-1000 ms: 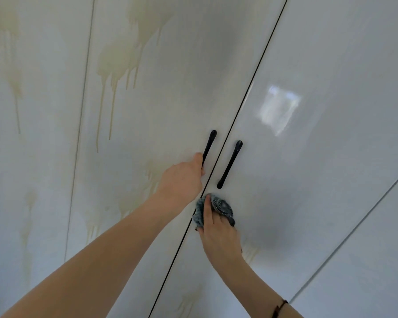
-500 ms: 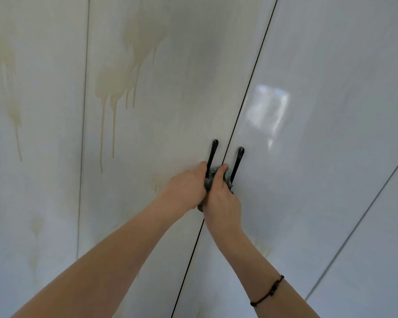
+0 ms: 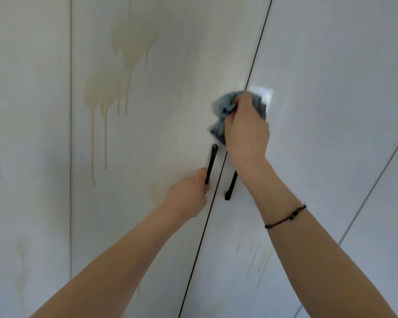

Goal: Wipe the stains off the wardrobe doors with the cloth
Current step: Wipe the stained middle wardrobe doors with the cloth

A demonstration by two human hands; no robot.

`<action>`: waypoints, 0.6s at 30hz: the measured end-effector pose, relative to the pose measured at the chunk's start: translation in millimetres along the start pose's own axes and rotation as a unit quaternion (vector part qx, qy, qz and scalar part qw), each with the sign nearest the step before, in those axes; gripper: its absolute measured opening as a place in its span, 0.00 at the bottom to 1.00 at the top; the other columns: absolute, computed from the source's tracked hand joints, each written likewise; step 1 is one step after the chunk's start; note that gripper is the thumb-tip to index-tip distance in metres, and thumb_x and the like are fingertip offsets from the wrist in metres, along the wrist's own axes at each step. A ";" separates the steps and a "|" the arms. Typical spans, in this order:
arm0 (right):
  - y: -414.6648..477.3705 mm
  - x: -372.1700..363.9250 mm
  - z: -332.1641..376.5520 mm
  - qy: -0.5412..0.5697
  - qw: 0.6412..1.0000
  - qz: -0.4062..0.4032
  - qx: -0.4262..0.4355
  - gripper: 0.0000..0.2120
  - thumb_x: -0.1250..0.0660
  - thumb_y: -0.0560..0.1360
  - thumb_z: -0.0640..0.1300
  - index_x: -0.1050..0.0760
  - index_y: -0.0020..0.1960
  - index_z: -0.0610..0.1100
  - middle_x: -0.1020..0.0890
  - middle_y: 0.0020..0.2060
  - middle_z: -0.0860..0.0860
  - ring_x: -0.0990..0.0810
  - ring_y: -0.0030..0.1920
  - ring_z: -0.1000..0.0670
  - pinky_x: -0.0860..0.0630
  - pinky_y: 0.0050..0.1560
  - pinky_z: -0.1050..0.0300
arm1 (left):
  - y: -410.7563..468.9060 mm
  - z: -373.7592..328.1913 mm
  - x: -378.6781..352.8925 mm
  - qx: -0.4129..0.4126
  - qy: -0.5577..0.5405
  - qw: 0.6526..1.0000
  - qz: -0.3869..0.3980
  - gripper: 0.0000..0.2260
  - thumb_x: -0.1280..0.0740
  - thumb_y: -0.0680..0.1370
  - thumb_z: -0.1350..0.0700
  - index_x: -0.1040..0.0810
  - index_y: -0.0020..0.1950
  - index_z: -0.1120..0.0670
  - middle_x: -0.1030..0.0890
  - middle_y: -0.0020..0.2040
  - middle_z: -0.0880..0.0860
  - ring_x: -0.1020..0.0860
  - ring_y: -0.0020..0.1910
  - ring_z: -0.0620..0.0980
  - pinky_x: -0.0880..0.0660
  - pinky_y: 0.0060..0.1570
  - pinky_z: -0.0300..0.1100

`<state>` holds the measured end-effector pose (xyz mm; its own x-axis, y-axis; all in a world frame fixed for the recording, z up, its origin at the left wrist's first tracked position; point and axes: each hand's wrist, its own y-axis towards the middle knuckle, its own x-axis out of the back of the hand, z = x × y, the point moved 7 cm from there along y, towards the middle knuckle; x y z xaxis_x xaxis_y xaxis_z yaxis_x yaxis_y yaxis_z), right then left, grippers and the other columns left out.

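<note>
White glossy doors (image 3: 331, 65), dark seam (image 3: 257, 56) between. Left handle (image 3: 213, 157) gripped by left hand (image 3: 186, 196); right handle (image 3: 230, 189) just below right hand (image 3: 246, 131). Cloth (image 3: 225, 106) pressed across seam under right hand. Tan stains (image 3: 115, 88) up-left of left hand; faint streaks (image 3: 262, 260) well below right hand.

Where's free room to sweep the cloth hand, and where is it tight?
Free: right door between cloth and slanted seam; left door between drip stain and centre gap. Tight: both handles, left hand gripping one.

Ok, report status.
Right grip presses crumpled blue-grey cloth on seam of white wardrobe doors. Left grip holds black bar handle. Tan drip stains unwiped, upper left. Nothing blocking.
</note>
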<state>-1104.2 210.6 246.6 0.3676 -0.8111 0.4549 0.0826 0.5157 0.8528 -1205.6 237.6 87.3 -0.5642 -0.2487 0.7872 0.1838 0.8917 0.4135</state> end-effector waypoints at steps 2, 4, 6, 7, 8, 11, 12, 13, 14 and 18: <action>-34.6 -23.8 -7.8 -0.032 0.998 0.047 0.009 0.07 0.44 0.82 0.42 0.31 0.58 0.44 0.22 0.44 0.48 0.23 0.41 0.42 0.32 0.39 0.52 | 0.4 0.7 -1.9 -0.006 0.000 1.000 -0.003 0.07 0.44 0.81 0.59 0.36 0.58 0.52 0.19 0.47 0.55 0.23 0.30 0.56 0.21 0.39 0.54; -63.7 -40.6 -19.3 -0.044 0.996 0.074 -0.006 0.09 0.44 0.82 0.41 0.32 0.60 0.42 0.20 0.46 0.46 0.21 0.43 0.39 0.33 0.39 0.51 | 1.5 2.1 -3.0 -0.013 -0.006 1.000 -0.008 0.10 0.43 0.79 0.61 0.35 0.59 0.52 0.18 0.48 0.56 0.23 0.31 0.57 0.21 0.39 0.53; -82.3 -54.1 -26.9 -0.050 0.993 0.107 -0.027 0.11 0.44 0.82 0.41 0.34 0.64 0.41 0.19 0.48 0.44 0.19 0.45 0.37 0.31 0.40 0.50 | 2.6 3.1 -1.2 -0.011 -0.010 1.000 -0.007 0.14 0.43 0.78 0.62 0.33 0.62 0.52 0.18 0.49 0.56 0.22 0.33 0.57 0.21 0.39 0.50; -94.0 -59.0 -28.2 -0.055 0.989 0.133 -0.033 0.13 0.44 0.82 0.41 0.35 0.66 0.42 0.19 0.48 0.44 0.19 0.46 0.37 0.28 0.42 0.49 | 1.3 3.2 -1.8 -0.010 -0.012 1.000 -0.002 0.16 0.42 0.77 0.62 0.33 0.64 0.52 0.18 0.48 0.56 0.22 0.33 0.56 0.21 0.39 0.49; -104.9 -63.8 -29.6 -0.061 0.984 0.162 -0.035 0.14 0.43 0.82 0.42 0.36 0.67 0.43 0.19 0.49 0.43 0.19 0.47 0.36 0.25 0.44 0.47 | 0.7 2.2 -1.0 -0.011 -0.016 1.000 -0.002 0.17 0.42 0.77 0.63 0.33 0.65 0.52 0.19 0.46 0.55 0.22 0.33 0.56 0.21 0.39 0.49; -124.5 -66.3 -32.1 -0.058 0.976 0.204 -0.045 0.16 0.42 0.81 0.41 0.38 0.68 0.45 0.19 0.50 0.43 0.20 0.48 0.37 0.23 0.49 0.44 | -4.6 -1.4 -0.5 -0.018 -0.020 1.000 -0.010 0.19 0.43 0.76 0.63 0.34 0.66 0.51 0.26 0.36 0.48 0.27 0.30 0.53 0.25 0.38 0.46; -121.8 -64.8 -32.4 -0.051 0.977 0.200 -0.048 0.16 0.42 0.81 0.41 0.37 0.67 0.44 0.19 0.49 0.43 0.20 0.48 0.37 0.23 0.48 0.45 | -5.8 -2.4 0.3 -0.018 -0.021 1.000 -0.014 0.19 0.43 0.76 0.63 0.34 0.66 0.51 0.28 0.35 0.47 0.27 0.30 0.53 0.26 0.38 0.46; -115.7 -61.2 -29.4 -0.044 0.980 0.190 -0.047 0.15 0.43 0.81 0.41 0.36 0.67 0.43 0.19 0.49 0.43 0.19 0.48 0.36 0.23 0.47 0.45 | -7.1 -2.6 2.0 -0.015 -0.025 0.999 -0.017 0.19 0.43 0.76 0.64 0.34 0.66 0.52 0.26 0.36 0.48 0.25 0.31 0.54 0.26 0.38 0.46; -106.1 -57.7 -27.4 -0.041 0.982 0.177 -0.044 0.14 0.43 0.81 0.40 0.35 0.67 0.42 0.19 0.49 0.42 0.19 0.47 0.36 0.24 0.45 0.46 | -6.7 -2.4 2.0 -0.012 -0.028 0.999 -0.017 0.19 0.42 0.76 0.64 0.34 0.66 0.52 0.22 0.39 0.50 0.22 0.34 0.56 0.25 0.39 0.47; -52.8 -27.2 -11.0 -0.030 0.995 0.092 -0.026 0.14 0.45 0.82 0.39 0.33 0.67 0.40 0.19 0.50 0.42 0.21 0.44 0.38 0.31 0.40 0.50 | -7.9 1.1 -1.0 -0.001 -0.030 0.999 -0.014 0.15 0.42 0.74 0.65 0.35 0.57 0.51 0.19 0.49 0.54 0.23 0.32 0.56 0.23 0.38 0.48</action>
<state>-1108.4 208.4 186.4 0.3254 -0.7161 0.6175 0.0678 0.6691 0.7401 -1207.4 231.2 82.8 -0.6160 -0.2498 0.7470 0.1687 0.8845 0.4349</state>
